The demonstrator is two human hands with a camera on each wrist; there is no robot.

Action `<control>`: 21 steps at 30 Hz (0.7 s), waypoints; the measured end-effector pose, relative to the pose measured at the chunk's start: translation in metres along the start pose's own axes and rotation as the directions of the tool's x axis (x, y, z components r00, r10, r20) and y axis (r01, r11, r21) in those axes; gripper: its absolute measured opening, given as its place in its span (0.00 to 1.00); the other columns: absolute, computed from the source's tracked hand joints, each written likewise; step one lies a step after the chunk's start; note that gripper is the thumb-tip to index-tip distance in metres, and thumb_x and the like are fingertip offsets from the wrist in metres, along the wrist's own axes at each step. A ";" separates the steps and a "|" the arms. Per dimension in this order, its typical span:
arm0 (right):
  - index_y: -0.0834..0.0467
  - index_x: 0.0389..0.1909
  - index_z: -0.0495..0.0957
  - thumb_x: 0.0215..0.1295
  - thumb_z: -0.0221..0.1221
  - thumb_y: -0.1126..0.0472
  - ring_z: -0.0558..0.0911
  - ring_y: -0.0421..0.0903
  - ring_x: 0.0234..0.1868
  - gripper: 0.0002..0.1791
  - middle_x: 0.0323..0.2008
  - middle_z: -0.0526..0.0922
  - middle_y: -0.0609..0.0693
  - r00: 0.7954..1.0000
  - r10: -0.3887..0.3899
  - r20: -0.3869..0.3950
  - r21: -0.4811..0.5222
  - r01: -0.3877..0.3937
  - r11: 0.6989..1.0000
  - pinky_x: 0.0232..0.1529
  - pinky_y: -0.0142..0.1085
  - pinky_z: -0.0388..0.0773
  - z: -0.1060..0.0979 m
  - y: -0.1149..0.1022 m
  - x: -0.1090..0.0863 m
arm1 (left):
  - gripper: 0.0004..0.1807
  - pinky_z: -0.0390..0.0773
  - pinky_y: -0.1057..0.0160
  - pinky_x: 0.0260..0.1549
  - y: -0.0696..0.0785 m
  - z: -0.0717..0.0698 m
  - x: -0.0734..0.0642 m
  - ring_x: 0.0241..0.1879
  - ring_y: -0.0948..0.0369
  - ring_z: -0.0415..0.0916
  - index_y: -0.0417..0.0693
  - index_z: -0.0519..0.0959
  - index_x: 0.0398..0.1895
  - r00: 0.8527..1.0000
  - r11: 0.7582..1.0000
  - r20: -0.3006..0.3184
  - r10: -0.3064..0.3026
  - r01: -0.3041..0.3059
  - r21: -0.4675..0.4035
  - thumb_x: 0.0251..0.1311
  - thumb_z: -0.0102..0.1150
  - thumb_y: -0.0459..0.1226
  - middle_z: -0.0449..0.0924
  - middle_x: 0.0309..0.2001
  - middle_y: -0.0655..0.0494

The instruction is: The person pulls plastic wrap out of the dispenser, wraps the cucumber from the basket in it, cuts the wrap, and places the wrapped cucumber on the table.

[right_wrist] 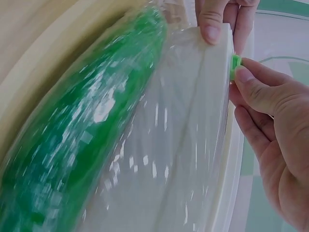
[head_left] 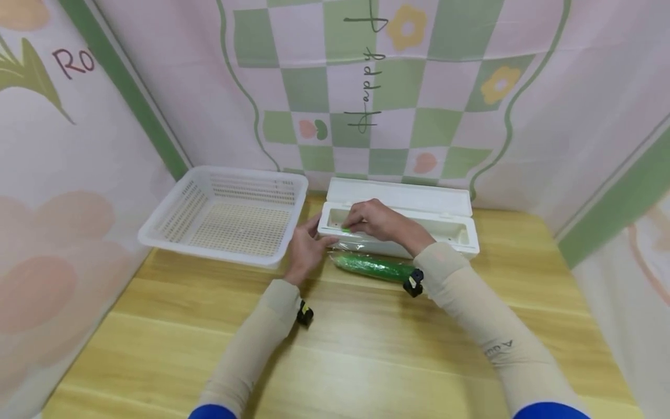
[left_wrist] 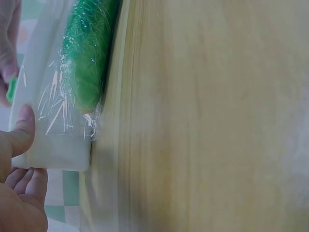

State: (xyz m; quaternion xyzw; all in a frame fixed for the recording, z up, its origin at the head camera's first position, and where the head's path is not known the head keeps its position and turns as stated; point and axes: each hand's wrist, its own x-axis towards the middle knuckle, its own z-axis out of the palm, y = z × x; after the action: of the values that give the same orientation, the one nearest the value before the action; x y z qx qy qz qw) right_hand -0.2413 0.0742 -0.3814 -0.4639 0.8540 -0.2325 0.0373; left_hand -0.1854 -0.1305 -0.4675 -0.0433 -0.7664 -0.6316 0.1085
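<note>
Film [right_wrist: 145, 162] already covers the cucumber [head_left: 373, 266] but seems yet uncut, left hand [head_left: 307, 247] gripping the white box [left_wrist: 60, 153] near the desk's [head_left: 335, 355] far edge, right hand [head_left: 381, 220] pinching the green slider [right_wrist: 234, 65].

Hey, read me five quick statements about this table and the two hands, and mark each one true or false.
1. The right hand pinches a small green piece. True.
2. In the head view, the basket stands right of the white box. False: it stands left of it.
3. The cucumber shows through clear film. True.
4. The lid is closed over the white box. False: it is open, at the far side.
5. The left hand rests inside the basket. False: it grips one end of the white box.
</note>
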 end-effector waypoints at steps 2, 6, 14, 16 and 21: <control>0.60 0.45 0.91 0.65 0.70 0.69 0.89 0.52 0.43 0.09 0.40 0.90 0.54 1.000 -0.008 -0.004 -0.009 0.008 1.000 0.49 0.47 0.88 -0.002 0.003 -0.006 | 0.43 0.76 0.64 0.69 0.000 0.000 0.000 0.73 0.50 0.74 0.38 0.71 0.74 1.000 1.000 -0.005 0.004 -0.004 -0.005 0.53 0.77 0.29 0.74 0.73 0.41; 0.60 0.46 0.91 0.65 0.70 0.69 0.89 0.52 0.43 0.10 0.40 0.90 0.54 1.000 -0.004 -0.008 -0.014 0.004 1.000 0.49 0.46 0.89 -0.007 0.007 -0.020 | 0.43 0.77 0.62 0.69 0.000 -0.001 0.000 0.73 0.49 0.74 0.38 0.71 0.74 1.000 1.000 0.002 -0.001 0.001 0.000 0.53 0.77 0.29 0.74 0.73 0.41; 0.60 0.47 0.91 0.64 0.70 0.70 0.89 0.50 0.41 0.11 0.40 0.90 0.52 0.999 0.029 -0.019 -0.009 -0.029 1.000 0.45 0.43 0.89 -0.019 0.016 -0.055 | 0.44 0.76 0.63 0.70 0.002 0.000 -0.001 0.74 0.51 0.73 0.39 0.70 0.75 0.999 0.999 0.004 -0.039 0.039 -0.024 0.53 0.77 0.29 0.73 0.74 0.43; 0.61 0.47 0.91 0.64 0.69 0.71 0.89 0.50 0.41 0.11 0.40 0.90 0.52 0.999 0.040 -0.021 -0.009 -0.040 0.999 0.45 0.43 0.89 -0.023 0.018 -0.065 | 0.44 0.76 0.62 0.70 0.003 0.000 -0.002 0.74 0.50 0.73 0.38 0.70 0.75 0.999 0.999 0.001 -0.033 0.033 -0.027 0.53 0.76 0.28 0.73 0.74 0.42; 0.61 0.47 0.90 0.64 0.68 0.72 0.89 0.49 0.40 0.12 0.40 0.89 0.51 0.998 0.065 -0.021 -0.011 -0.066 0.998 0.45 0.41 0.90 -0.031 0.023 -0.089 | 0.43 0.75 0.59 0.71 0.004 0.001 -0.002 0.74 0.49 0.72 0.38 0.71 0.74 1.000 0.999 -0.001 -0.021 0.021 -0.037 0.53 0.76 0.27 0.73 0.73 0.41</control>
State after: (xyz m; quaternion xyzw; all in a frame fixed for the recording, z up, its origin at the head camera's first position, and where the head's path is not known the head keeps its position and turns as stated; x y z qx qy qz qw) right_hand -0.2174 0.1681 -0.3773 -0.4335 0.8704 -0.2310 0.0335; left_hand -0.1823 -0.1286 -0.4644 -0.0367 -0.7549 -0.6468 0.1017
